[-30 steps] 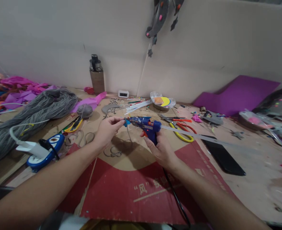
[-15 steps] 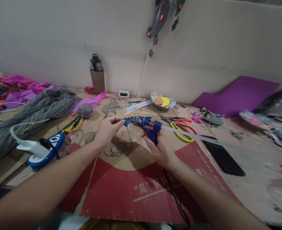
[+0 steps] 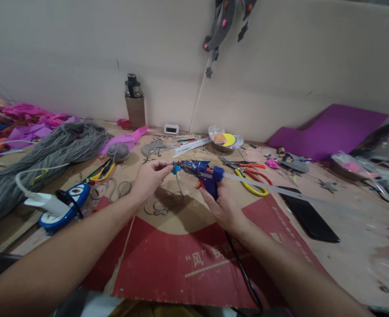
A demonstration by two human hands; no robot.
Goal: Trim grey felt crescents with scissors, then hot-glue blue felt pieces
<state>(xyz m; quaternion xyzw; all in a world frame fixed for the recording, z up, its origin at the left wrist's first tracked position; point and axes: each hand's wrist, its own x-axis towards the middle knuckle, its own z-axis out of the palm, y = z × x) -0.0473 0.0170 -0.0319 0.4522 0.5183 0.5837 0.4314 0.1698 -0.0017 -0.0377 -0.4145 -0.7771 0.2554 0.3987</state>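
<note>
My right hand [image 3: 225, 204] is wrapped round the grip of a blue glue gun [image 3: 204, 172], whose nozzle points left. A long clear glue stick [image 3: 263, 183] sticks out of its back end. My left hand [image 3: 153, 178] is pinched just left of the nozzle, closed on something small that its fingers mostly hide. A small blue piece [image 3: 177, 168] shows at the nozzle, and a thin grey cord [image 3: 180, 187] hangs from there toward the cardboard [image 3: 168, 273], where more grey cord lies in loops.
Scissors and pliers [image 3: 253, 187] lie right of the glue gun, near a black phone [image 3: 309, 214]. Left are a blue power strip [image 3: 64, 209], a yellow cutter [image 3: 103, 171], a grey yarn ball [image 3: 118, 152] and a yarn skein [image 3: 52, 154]. A metal bowl [image 3: 224, 147] stands behind.
</note>
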